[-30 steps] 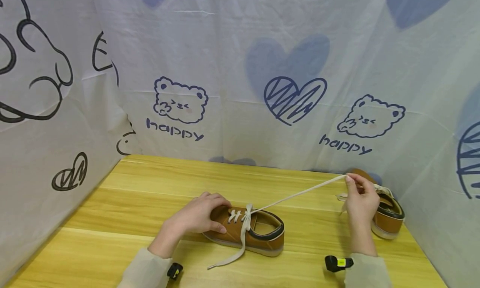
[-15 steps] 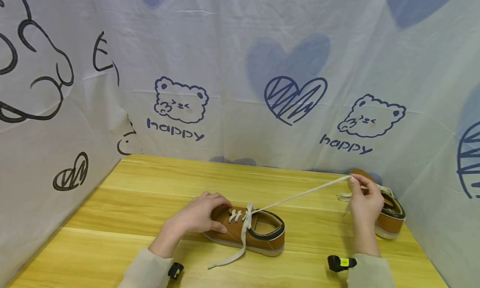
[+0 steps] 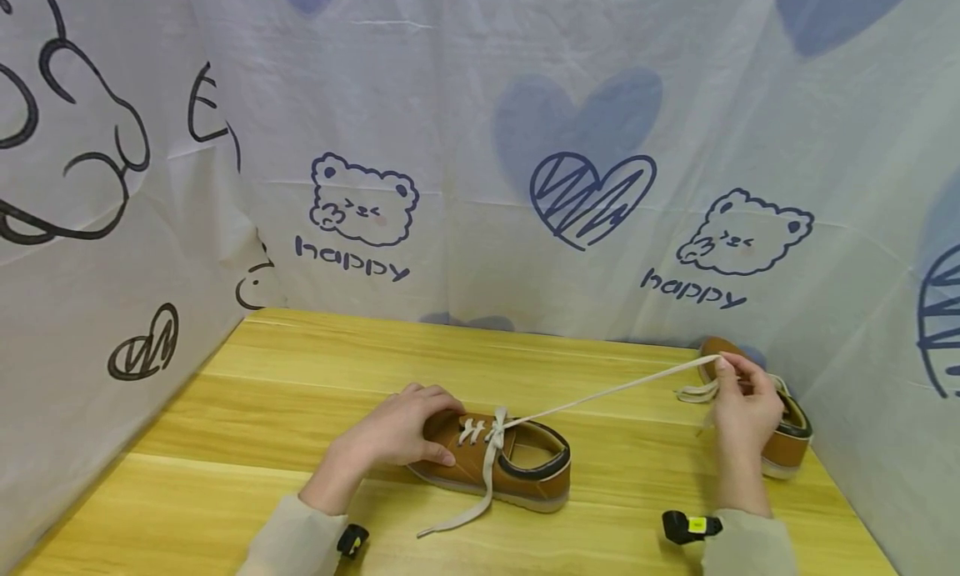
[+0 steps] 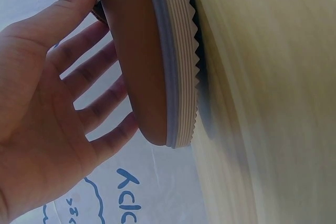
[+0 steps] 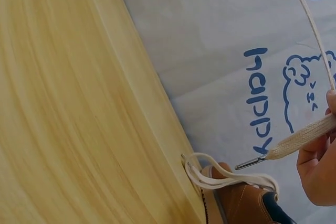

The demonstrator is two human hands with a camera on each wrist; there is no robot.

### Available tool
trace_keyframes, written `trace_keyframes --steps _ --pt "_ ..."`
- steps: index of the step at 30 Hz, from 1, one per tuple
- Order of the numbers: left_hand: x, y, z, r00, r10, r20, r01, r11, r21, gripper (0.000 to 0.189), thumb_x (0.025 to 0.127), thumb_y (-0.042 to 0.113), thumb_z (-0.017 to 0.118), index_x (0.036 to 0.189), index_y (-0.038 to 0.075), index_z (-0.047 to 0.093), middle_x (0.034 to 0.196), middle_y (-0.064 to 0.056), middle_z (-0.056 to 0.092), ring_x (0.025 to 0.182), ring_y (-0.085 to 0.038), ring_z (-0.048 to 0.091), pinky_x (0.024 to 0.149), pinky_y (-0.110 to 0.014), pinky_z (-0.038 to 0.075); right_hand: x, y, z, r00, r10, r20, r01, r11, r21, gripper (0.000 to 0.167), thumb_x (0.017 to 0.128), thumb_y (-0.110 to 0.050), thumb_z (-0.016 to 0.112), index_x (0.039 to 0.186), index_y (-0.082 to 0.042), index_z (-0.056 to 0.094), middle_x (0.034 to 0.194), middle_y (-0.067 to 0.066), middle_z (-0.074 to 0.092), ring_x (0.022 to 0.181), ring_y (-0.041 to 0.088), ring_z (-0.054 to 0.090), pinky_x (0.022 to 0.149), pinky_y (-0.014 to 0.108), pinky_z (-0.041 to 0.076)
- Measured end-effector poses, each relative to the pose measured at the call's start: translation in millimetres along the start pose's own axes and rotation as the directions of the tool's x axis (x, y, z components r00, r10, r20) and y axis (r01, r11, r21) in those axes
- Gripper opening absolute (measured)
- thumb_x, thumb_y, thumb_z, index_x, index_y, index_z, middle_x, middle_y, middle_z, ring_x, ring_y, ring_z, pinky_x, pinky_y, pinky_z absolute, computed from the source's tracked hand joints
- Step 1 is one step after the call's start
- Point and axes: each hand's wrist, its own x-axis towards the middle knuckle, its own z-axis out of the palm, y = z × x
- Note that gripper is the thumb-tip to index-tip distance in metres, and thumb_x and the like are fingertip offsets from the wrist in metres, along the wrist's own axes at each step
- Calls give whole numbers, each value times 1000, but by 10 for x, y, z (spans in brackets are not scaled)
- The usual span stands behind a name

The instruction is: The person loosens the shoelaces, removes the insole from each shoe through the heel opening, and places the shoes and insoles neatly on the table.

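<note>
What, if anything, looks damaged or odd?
Nothing stands out. The nearer brown lace-up shoe sits upright with no visible damage; its shoelace runs taut to the right grip. The other shoe is partly hidden.

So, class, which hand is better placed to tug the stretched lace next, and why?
Probably the right hand: it pinches the stretched lace well away from the nearer shoe, while the left hand holds that shoe at its toe, seemingly steadying it.
</note>
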Motion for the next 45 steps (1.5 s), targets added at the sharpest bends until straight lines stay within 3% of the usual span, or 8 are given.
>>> trace_keyframes --steps 9,19,27,33,40,45 --pt "-4 8 -12 1000 -9 8 9 1000 -10 63 78 38 92 133 18 68 138 -2 64 129 -32 53 109 -61 44 32 33 -42 999 10 -37 -8 999 39 22 99 -22 74 115 -7 78 87 -19 57 78 3 49 68 16 39" --pt "3 -5 -1 1000 -14 11 14 1000 -12 63 78 39 92 133 19 68 138 -1 64 129 -31 53 110 -61 44 55 50 -72 997 -10 -71 14 999 51 29 98 -17 73 118 4 74 85 -15 54 77 4 46 68 15 38" --pt "-1 -7 -2 1000 -8 15 8 1000 -14 64 78 39 91 133 18 68 138 -2 64 129 -31 53 110 -59 43 66 36 -124 993 52 -106 -44 996 79 13 98 -19 74 109 -15 79 88 -15 56 81 2 48 71 15 40" --pt "-10 -2 -10 1000 -7 10 7 1000 -13 63 78 38 92 133 18 68 137 -2 64 128 -31 53 109 -60 44 77 29 -143 991 30 -134 -21 998 65 19 98 -19 73 113 -8 78 85 -16 56 79 2 48 70 16 40" --pt "-4 -6 -8 1000 -7 8 7 1000 -10 64 77 39 91 133 18 68 137 -2 64 128 -31 53 108 -61 45 104 28 -175 987 79 -139 -59 988 142 18 98 -17 73 112 -7 79 84 -12 57 76 4 49 66 13 42" --pt "-4 -4 -10 1000 -10 10 10 1000 -13 63 78 39 91 133 19 68 137 -2 64 128 -31 53 108 -60 45 114 46 -191 987 73 -146 -56 991 121 20 99 -19 72 113 -8 79 84 -14 58 76 3 49 66 13 42"
